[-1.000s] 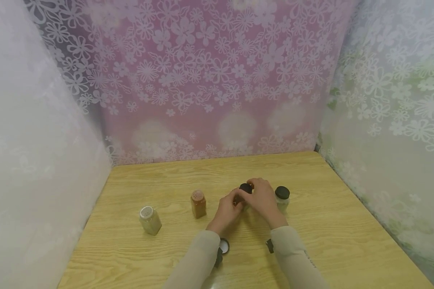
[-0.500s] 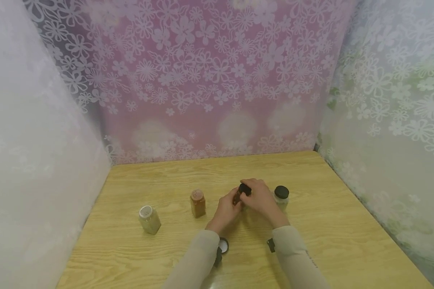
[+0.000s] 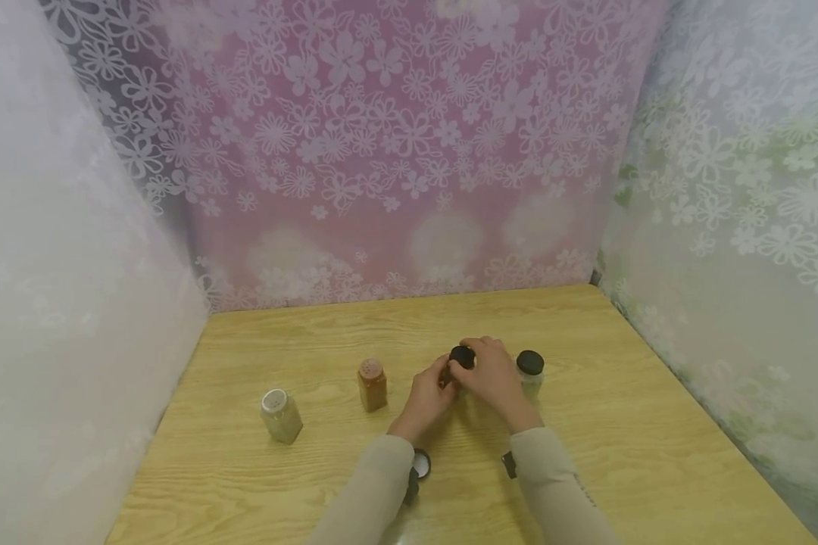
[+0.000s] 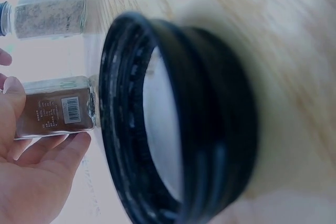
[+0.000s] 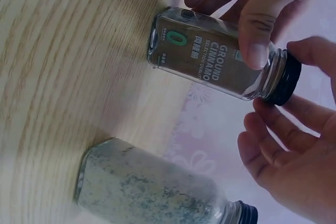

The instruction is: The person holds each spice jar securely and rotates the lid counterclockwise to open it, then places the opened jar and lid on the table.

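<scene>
My left hand [image 3: 424, 397] grips the glass body of a ground cinnamon jar [image 5: 202, 56], thumb along its labelled side. The jar stands upright, its base at the tabletop, filled with brown powder. At its top, the thumb and fingers of my right hand [image 3: 496, 372] pinch the black cap [image 5: 285, 77], which sits on the jar's neck. Most of the jar is hidden by the hands in the head view. Close by on the right is a black-capped jar of pale, speckled seasoning [image 5: 152, 182]. A loose black cap [image 4: 215, 124] lies on the table beside my left wrist, its white inside showing.
Left of the hands stand an orange-brown spice shaker [image 3: 373, 387] and, farther left, a pale one [image 3: 282, 418], both with their perforated tops exposed. The wooden table [image 3: 300, 341] is bounded by flowered curtains [image 3: 395, 151] at the back and sides.
The right hand's fingers turned around the cinnamon jar's cap half a second ago and have come back to nearly their former position. The left hand keeps its grip; the other jars stay put.
</scene>
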The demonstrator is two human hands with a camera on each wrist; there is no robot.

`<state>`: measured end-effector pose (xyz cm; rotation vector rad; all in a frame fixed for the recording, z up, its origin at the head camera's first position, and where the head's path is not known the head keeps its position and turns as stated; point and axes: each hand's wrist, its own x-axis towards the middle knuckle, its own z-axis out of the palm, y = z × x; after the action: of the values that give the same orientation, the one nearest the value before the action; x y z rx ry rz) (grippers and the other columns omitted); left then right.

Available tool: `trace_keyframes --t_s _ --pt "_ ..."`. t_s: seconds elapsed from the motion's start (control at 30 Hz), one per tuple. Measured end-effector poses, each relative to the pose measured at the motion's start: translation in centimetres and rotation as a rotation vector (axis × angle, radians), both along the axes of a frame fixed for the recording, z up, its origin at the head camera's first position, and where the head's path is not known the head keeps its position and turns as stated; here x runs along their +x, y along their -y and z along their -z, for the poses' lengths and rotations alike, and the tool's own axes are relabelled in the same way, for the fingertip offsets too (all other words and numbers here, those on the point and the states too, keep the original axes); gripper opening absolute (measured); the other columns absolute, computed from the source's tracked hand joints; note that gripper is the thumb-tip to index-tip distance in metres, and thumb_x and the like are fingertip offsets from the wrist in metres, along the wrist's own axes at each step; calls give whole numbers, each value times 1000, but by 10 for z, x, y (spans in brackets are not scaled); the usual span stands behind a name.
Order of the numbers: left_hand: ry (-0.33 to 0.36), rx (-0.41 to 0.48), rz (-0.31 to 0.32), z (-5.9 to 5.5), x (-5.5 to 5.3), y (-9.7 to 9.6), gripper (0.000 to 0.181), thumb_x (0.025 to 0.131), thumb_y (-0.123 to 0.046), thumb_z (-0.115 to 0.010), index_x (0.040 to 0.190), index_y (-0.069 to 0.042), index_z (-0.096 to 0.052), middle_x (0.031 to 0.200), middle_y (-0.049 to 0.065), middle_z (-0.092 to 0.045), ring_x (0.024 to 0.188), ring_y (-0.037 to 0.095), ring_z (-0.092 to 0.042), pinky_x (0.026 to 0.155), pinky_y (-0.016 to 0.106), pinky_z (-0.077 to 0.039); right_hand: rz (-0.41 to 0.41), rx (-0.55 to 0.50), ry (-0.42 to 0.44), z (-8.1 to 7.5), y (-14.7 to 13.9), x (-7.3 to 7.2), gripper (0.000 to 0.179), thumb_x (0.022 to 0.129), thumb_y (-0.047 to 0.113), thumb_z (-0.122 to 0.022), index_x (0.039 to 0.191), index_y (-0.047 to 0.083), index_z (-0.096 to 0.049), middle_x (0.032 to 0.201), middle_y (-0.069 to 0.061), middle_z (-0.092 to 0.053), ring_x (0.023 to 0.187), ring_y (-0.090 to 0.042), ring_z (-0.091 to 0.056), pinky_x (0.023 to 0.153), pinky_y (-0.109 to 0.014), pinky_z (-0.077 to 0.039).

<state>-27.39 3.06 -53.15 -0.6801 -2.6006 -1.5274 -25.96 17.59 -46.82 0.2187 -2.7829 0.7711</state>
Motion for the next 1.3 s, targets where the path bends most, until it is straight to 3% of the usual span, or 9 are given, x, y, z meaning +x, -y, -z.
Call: trace_keyframes --t_s 0.23,0.47,0.73,0.87,1.1,1.2,1.3 --pt "7 16 9 0 0 1 48 100 -16 -62 146 -14 -48 129 9 -66 113 24 -66 92 35 -57 -60 -85 47 5 -5 -3 50 88 26 -69 134 8 -61 125 -12 -62 114 -35 -55 92 -51 -52" --pt "48 37 8 1 0 0 50 100 -17 -61 147 -16 -47 130 9 -66 115 24 -65 94 34 -56 -143 -81 62 7 -7 -3 48 91 17 -65 139 11 -58 139 -11 -57 128 -38 -50 101 -55 -48" --pt "38 24 6 0 1 -1 48 100 -17 -61 147 -14 -48 132 10 -65 115 27 -66 95 37 -56 -18 -69 50 3 -1 0 61 91 47 -70 135 7 -58 130 -19 -58 115 -39 -57 90 -53 -53" --pt "53 22 15 -1 1 0 50 101 -18 -59 149 -14 -45 131 10 -65 117 25 -65 97 37 -55 -13 -64 14 2 0 0 53 91 38 -73 130 3 -62 124 -17 -62 110 -36 -58 88 -50 -54" --pt "65 7 -18 -2 0 -1 50 101 -18 -59 149 -16 -45 131 7 -66 115 23 -65 97 36 -55 -96 -77 27 2 -1 -3 50 87 19 -71 135 7 -60 134 -14 -60 121 -37 -54 96 -52 -52" --pt "71 8 -24 -1 0 -1 51 100 -16 -60 149 -15 -46 129 7 -66 115 24 -65 97 37 -55 -102 -81 55 3 -2 -3 57 86 19 -70 140 8 -55 144 -17 -51 127 -41 -50 97 -55 -51" --pt "75 6 -11 0 1 -1 52 100 -13 -60 149 -14 -45 131 9 -65 116 25 -65 97 38 -55 -64 -78 68 4 -2 -2 60 89 29 -71 142 8 -52 145 -20 -44 125 -43 -50 94 -55 -52"
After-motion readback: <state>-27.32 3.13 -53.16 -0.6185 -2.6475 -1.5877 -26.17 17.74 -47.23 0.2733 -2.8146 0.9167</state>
